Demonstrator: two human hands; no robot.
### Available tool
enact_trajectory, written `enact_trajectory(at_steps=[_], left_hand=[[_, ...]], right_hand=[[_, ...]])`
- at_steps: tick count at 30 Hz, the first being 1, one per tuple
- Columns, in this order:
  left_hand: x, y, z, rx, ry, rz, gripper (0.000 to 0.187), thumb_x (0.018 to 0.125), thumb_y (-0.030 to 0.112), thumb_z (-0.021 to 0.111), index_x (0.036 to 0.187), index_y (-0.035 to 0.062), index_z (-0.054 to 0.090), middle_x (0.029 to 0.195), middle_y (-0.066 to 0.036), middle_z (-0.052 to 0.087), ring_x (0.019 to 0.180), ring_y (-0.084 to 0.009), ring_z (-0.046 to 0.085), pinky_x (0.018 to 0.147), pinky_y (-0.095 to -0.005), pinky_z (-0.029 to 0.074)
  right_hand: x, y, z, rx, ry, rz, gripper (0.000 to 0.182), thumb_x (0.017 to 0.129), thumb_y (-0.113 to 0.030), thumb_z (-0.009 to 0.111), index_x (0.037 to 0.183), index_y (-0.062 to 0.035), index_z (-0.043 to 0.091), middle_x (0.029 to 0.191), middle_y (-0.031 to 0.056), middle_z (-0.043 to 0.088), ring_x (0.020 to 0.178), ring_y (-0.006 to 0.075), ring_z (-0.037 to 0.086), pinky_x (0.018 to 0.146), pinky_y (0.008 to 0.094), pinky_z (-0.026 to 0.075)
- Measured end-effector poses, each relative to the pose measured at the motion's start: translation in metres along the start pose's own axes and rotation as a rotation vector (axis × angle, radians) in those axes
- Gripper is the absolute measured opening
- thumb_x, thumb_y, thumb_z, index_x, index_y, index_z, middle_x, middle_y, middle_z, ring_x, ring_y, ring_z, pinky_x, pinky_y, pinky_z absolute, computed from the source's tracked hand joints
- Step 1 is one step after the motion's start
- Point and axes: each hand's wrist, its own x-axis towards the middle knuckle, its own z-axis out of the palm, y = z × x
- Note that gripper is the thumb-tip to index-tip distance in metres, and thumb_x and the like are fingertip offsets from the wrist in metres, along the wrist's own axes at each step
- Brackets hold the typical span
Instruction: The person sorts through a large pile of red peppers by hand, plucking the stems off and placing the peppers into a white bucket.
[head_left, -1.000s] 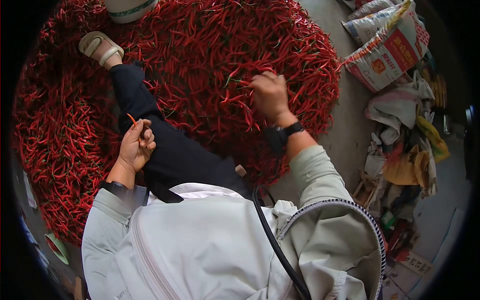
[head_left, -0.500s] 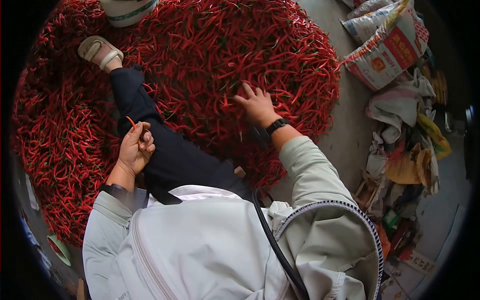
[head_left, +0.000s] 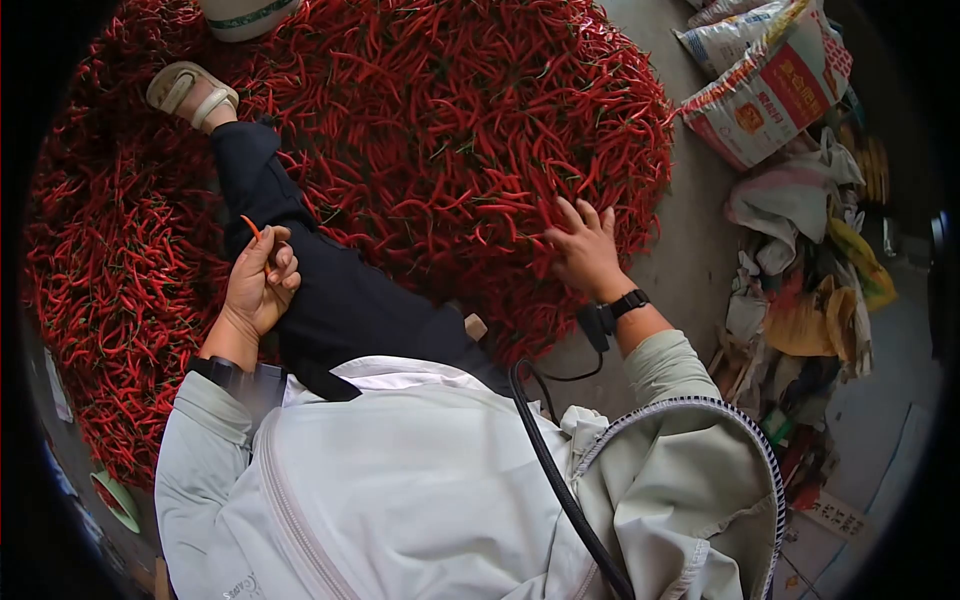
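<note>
Red chili peppers (head_left: 450,130) with some green stems cover the floor in a wide heap. My left hand (head_left: 262,282), above my dark trouser leg, is closed round one orange-red chili (head_left: 250,227), whose tip sticks up past the fingers. My right hand (head_left: 588,250) rests at the right part of the heap, fingers spread and touching the peppers, with nothing seen in its grasp. A black band is on each wrist.
A white bucket (head_left: 245,15) stands at the top left by my sandalled foot (head_left: 192,97). Printed sacks (head_left: 770,95) and crumpled bags (head_left: 795,200) lie at the right. A green bowl (head_left: 118,500) is at the lower left. A black cable (head_left: 560,480) crosses my jacket.
My right hand has moved right and nearer to my body across the peppers. My left hand has shifted slightly up and left, still holding the chili.
</note>
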Motion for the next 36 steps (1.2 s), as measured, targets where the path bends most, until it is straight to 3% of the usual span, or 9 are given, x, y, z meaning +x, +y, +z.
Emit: enact_trajectory(at_steps=[4, 7, 13, 19, 20, 24, 25, 29, 36], left_hand=[[-0.002, 0.001, -0.001, -0.003, -0.005, 0.023, 0.025, 0.094, 0.027, 0.042, 0.097, 0.0059, 0.056, 0.064, 0.0, 0.048, 0.049, -0.0057, 0.038, 0.051, -0.0216, 0.037], [-0.008, 0.004, -0.005, -0.023, -0.008, 0.021, 0.025, 0.094, 0.027, 0.042, 0.098, 0.0063, 0.056, 0.064, 0.0, 0.048, 0.049, -0.0059, 0.038, 0.051, -0.0218, 0.037], [-0.024, 0.006, -0.011, -0.103, -0.004, 0.03, 0.025, 0.094, 0.028, 0.042, 0.097, 0.0074, 0.055, 0.063, -0.001, 0.047, 0.048, -0.0066, 0.037, 0.05, -0.0221, 0.036], [-0.035, 0.01, -0.02, -0.152, 0.033, 0.04, 0.023, 0.093, 0.027, 0.043, 0.097, 0.0082, 0.055, 0.062, -0.003, 0.048, 0.045, -0.0071, 0.037, 0.047, -0.0219, 0.037], [-0.035, 0.01, -0.02, -0.154, 0.026, 0.041, 0.024, 0.093, 0.028, 0.043, 0.097, 0.008, 0.055, 0.062, -0.003, 0.049, 0.046, -0.0071, 0.037, 0.047, -0.0221, 0.037], [-0.033, 0.013, -0.016, -0.147, 0.019, 0.032, 0.025, 0.093, 0.029, 0.042, 0.097, 0.008, 0.056, 0.062, -0.003, 0.048, 0.046, -0.0071, 0.037, 0.047, -0.0223, 0.038], [-0.032, 0.014, -0.015, -0.126, -0.003, 0.023, 0.025, 0.094, 0.028, 0.041, 0.097, 0.0086, 0.055, 0.063, -0.002, 0.047, 0.046, -0.0069, 0.037, 0.047, -0.022, 0.037], [-0.03, 0.016, -0.01, -0.102, 0.006, 0.019, 0.024, 0.093, 0.028, 0.042, 0.097, 0.0079, 0.055, 0.062, -0.002, 0.047, 0.046, -0.0065, 0.037, 0.047, -0.0219, 0.038], [-0.025, 0.013, -0.009, -0.122, -0.006, 0.004, 0.023, 0.091, 0.028, 0.048, 0.095, 0.0069, 0.056, 0.063, -0.003, 0.049, 0.047, -0.0072, 0.039, 0.048, -0.0239, 0.038]], right_hand=[[0.074, -0.053, 0.0, 0.214, 0.333, -0.266, 0.026, 0.06, -0.016, 0.062, 0.086, -0.0139, 0.064, 0.118, 0.0084, 0.05, 0.118, 0.0263, 0.038, 0.097, 0.053, 0.024], [0.126, -0.117, 0.02, 0.225, 0.249, -0.54, 0.022, 0.066, -0.018, 0.057, 0.086, -0.01, 0.064, 0.116, 0.0083, 0.051, 0.12, 0.0265, 0.037, 0.099, 0.0544, 0.022], [0.205, -0.232, 0.052, 0.117, 0.071, -0.752, 0.035, 0.072, -0.026, 0.056, 0.103, -0.0118, 0.061, 0.124, 0.0079, 0.049, 0.124, 0.0256, 0.033, 0.102, 0.0562, 0.019], [0.251, -0.306, 0.122, 0.136, 0.309, -0.855, 0.034, 0.076, -0.033, 0.051, 0.105, -0.0195, 0.061, 0.121, 0.005, 0.051, 0.122, 0.0237, 0.036, 0.101, 0.0569, 0.02], [0.256, -0.313, 0.125, 0.123, 0.21, -0.872, 0.034, 0.076, -0.032, 0.051, 0.105, -0.0198, 0.061, 0.117, 0.0063, 0.052, 0.118, 0.0246, 0.039, 0.099, 0.0579, 0.021], [0.256, -0.311, 0.121, 0.049, 0.253, -0.776, 0.03, 0.073, -0.029, 0.052, 0.095, -0.0137, 0.064, 0.106, 0.0086, 0.054, 0.105, 0.0276, 0.046, 0.097, 0.0593, 0.023], [0.261, -0.319, 0.129, -0.022, 0.231, -0.767, 0.033, 0.08, -0.032, 0.046, 0.101, -0.0135, 0.064, 0.11, 0.0069, 0.051, 0.104, 0.0307, 0.048, 0.096, 0.0597, 0.025], [0.264, -0.312, 0.083, -0.148, -0.142, -0.735, 0.036, 0.083, -0.036, 0.044, 0.108, -0.0154, 0.061, 0.112, 0.0062, 0.052, 0.105, 0.0266, 0.049, 0.093, 0.0588, 0.026], [0.242, -0.237, 0.092, -0.419, -0.152, -0.83, 0.03, 0.081, -0.032, 0.049, 0.103, -0.0174, 0.063, 0.109, 0.0047, 0.052, 0.103, 0.0236, 0.045, 0.092, 0.0552, 0.029]])
